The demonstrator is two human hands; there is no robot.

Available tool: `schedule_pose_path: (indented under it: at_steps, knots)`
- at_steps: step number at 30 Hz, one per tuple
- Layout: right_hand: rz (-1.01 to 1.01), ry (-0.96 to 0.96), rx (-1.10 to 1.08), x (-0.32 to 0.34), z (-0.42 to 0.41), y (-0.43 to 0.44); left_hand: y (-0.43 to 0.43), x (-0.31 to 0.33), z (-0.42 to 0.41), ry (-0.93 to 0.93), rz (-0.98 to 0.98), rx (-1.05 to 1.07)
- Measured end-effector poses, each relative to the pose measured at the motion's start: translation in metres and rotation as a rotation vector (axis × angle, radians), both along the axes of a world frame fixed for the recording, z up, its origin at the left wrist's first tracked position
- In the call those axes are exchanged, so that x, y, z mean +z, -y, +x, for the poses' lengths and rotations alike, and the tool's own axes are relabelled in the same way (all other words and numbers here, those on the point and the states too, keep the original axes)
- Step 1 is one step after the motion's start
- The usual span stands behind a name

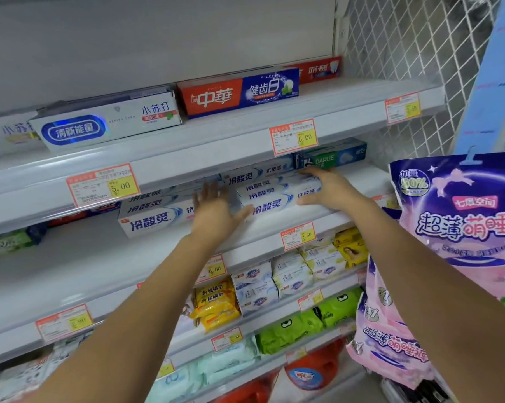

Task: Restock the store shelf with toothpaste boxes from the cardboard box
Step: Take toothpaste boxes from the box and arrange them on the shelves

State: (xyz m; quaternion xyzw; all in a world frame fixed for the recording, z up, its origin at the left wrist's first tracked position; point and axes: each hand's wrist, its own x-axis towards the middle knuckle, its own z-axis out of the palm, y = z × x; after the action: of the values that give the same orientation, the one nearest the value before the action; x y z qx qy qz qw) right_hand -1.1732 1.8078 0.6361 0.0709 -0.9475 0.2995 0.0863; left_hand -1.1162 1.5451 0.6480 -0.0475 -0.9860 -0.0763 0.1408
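Note:
A stack of white toothpaste boxes (274, 196) with blue lettering lies on the second shelf (274, 228). My left hand (216, 212) presses its left end, fingers spread behind and thumb across the front. My right hand (331, 187) wraps the right end, fingers on top, thumb below. Between them the stack is held. More of the same white boxes (155, 216) lie stacked to the left, and further ones (257, 173) behind. A green and blue toothpaste box (331, 158) sits at the back right, touching my right fingertips. No cardboard box is in view.
The top shelf (216, 135) carries a white toothpaste box (108, 123), a red and blue one (239, 94) and a red one (318, 69). Soap packs (274, 283) and green packs (309, 321) fill lower shelves. Purple-pink bags (463, 216) hang at my right arm. Wire mesh (405, 53) closes the right side.

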Motion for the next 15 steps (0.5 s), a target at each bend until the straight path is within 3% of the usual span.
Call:
schedule_pose_path:
  at_steps: [3,15]
  knots:
    - [0.016,-0.040,-0.025,-0.002,-0.008,0.006,0.012,-0.010,-0.002,0.099,0.058,0.082]
    - [-0.073,0.011,-0.026,0.002,-0.035,0.034,0.013,-0.016,0.003,0.021,0.078,0.057]
